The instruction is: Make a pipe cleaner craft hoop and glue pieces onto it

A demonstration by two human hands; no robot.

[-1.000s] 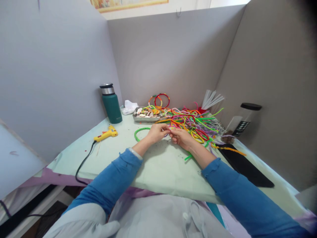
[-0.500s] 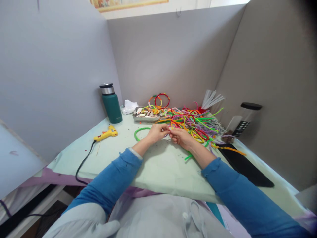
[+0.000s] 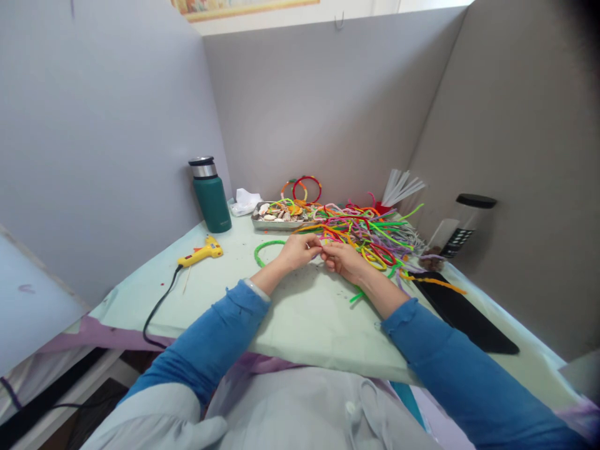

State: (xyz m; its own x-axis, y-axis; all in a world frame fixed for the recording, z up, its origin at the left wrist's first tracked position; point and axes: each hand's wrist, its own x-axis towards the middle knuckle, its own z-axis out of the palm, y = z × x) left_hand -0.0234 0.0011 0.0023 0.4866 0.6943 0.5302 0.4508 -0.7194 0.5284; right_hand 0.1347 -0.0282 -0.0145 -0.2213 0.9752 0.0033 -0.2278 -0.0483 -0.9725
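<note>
My left hand (image 3: 296, 251) and my right hand (image 3: 344, 259) meet fingertip to fingertip over the pale green table (image 3: 300, 312), both with fingers pinched closed. What they pinch is too small to make out; it lies at the near edge of a heap of coloured pipe cleaners (image 3: 370, 234). A green pipe-cleaner ring (image 3: 265, 249) lies just left of my left hand. A short green piece (image 3: 356, 296) lies under my right wrist.
A teal flask (image 3: 210, 195) stands at the back left, a yellow glue gun (image 3: 202, 252) with a black cord in front of it. A metal tray of shells (image 3: 277, 215), wrapped rings (image 3: 307, 186), white sticks (image 3: 400, 185), a black-lidded jar (image 3: 462, 225) and a black mat (image 3: 462, 312) lie around.
</note>
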